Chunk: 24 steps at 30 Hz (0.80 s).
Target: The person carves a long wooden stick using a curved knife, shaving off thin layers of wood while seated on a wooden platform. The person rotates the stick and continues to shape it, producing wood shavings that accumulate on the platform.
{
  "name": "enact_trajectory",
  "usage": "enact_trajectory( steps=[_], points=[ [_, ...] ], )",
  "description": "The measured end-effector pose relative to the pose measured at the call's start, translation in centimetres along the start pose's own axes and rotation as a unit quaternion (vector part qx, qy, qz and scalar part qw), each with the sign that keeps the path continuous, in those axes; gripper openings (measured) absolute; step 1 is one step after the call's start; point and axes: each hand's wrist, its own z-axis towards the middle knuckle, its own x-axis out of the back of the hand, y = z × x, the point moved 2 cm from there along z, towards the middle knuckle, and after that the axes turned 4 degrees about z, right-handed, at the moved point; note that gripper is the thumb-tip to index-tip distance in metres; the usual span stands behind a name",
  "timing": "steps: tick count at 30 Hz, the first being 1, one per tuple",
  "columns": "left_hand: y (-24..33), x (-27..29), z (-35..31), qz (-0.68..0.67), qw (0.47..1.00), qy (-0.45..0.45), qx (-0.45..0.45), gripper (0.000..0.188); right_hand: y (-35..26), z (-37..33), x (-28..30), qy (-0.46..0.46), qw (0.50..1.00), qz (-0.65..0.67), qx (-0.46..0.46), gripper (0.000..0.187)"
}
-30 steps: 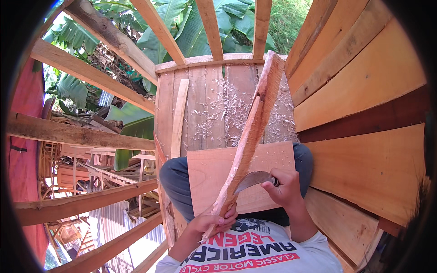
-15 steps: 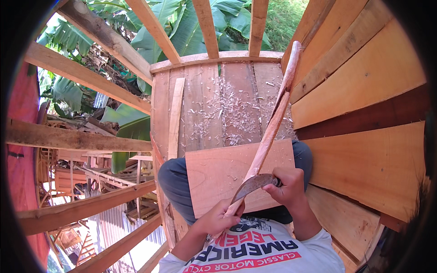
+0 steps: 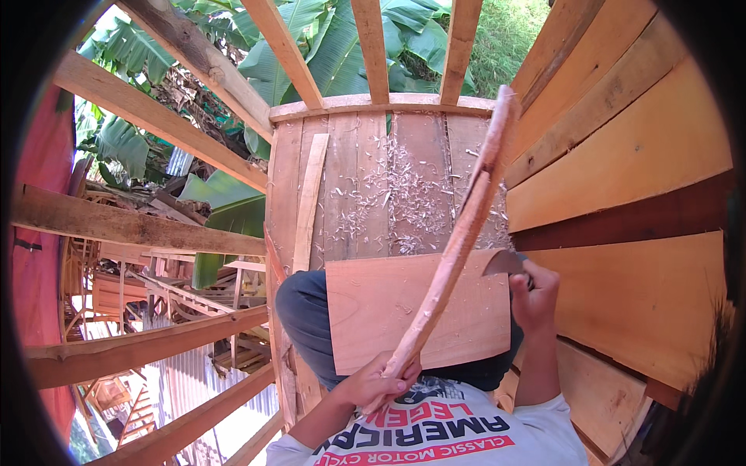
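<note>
A long, slightly bent wooden stick [image 3: 458, 233], stripped to pale reddish wood, slants from my lap up to the far right. My left hand [image 3: 382, 379] is closed around its lower end. In my right hand [image 3: 535, 293] is a curved knife [image 3: 505, 264] with a dark handle and a broad blade. That blade is to the right of the stick, apart from it, over the board's far right corner. Beneath the stick, a flat rectangular board [image 3: 373, 311] lies across my crossed legs.
Wood shavings [image 3: 404, 186] litter the plank floor [image 3: 287, 179] ahead of me. A loose narrow batten [image 3: 311, 198] lies along its left side. Spaced wooden rails [image 3: 140, 225] stand at the left and far sides. Wide boards [image 3: 622, 186] form a wall close on the right.
My right hand has moved right and away from me, lifting the knife off the stick's lower part. The stick stays in my left hand; the whole view has shifted slightly.
</note>
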Motion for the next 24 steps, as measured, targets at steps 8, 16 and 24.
enact_trajectory(
  steps=[8, 16, 24],
  points=[
    [2.9, 0.7, 1.9, 0.011, 0.998, 0.030, -0.045, 0.035, -3.1, -4.0, -5.0, -0.174, 0.981, 0.081, -0.012, 0.057],
    [6.1, 1.3, 3.8, 0.014, 0.991, -0.016, -0.131, 0.039, -0.8, -3.6, -4.7, -0.200, 0.888, 0.381, -0.161, 0.070],
    [9.2, -0.6, 4.7, -0.170, 0.967, -0.118, -0.149, 0.039, -2.2, -3.4, -4.5, -0.181, 0.822, 0.493, -0.218, 0.047]
  ],
)
